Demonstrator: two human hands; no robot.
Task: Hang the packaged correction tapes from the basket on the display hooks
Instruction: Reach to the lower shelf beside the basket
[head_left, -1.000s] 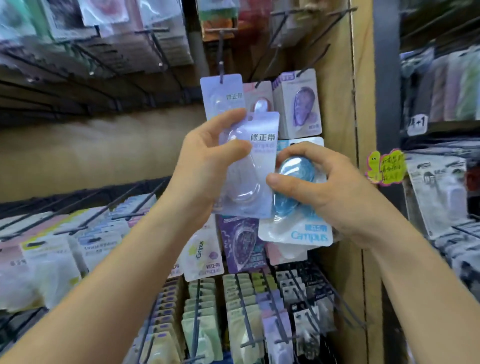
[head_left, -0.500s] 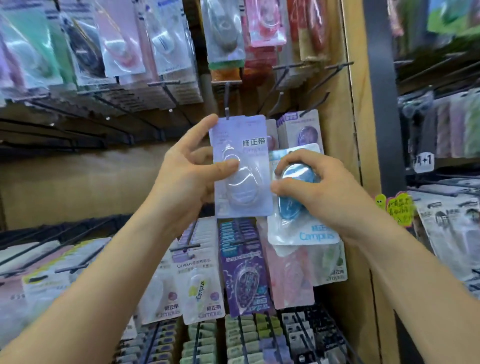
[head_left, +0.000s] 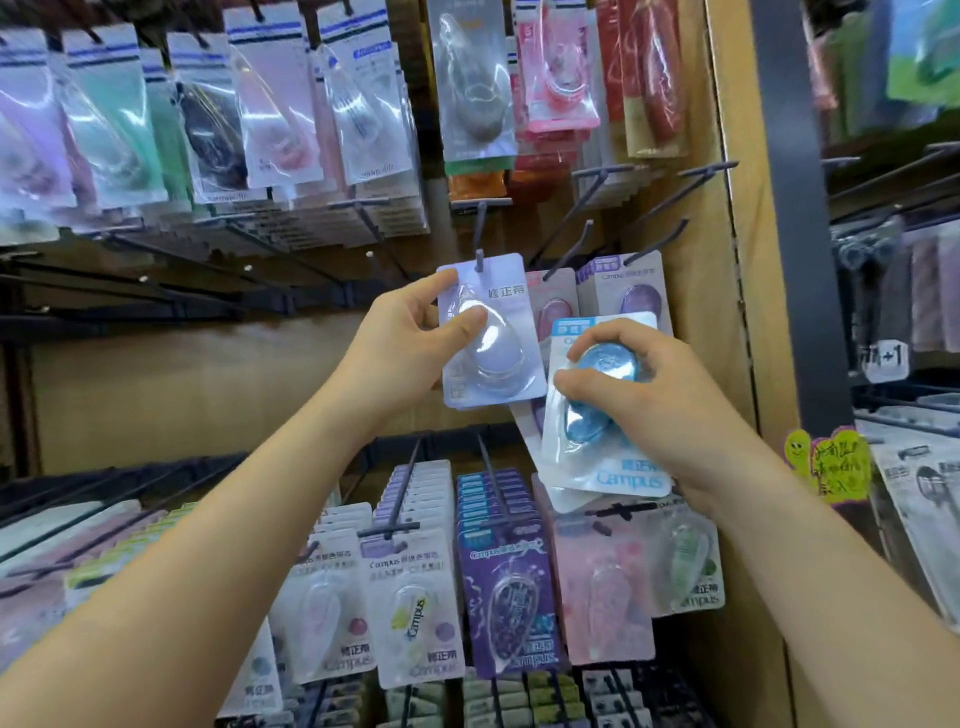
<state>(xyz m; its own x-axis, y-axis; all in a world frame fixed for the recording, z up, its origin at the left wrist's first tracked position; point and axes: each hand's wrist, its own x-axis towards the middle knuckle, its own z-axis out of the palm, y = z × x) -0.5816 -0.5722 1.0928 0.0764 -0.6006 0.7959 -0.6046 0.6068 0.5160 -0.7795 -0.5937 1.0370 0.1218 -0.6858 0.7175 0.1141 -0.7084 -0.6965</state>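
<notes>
Left hand grip pinches lilac correction tape pack, its hole on hook. Right hand fingers curl around blue pack.

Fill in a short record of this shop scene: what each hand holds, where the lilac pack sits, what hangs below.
left hand: grips the lilac pack by its left edge
lilac pack position: upright, hook tip showing at its top hole
right hand: grips the blue pack, slightly tilted
below: lower packs hanging in rows
</notes>
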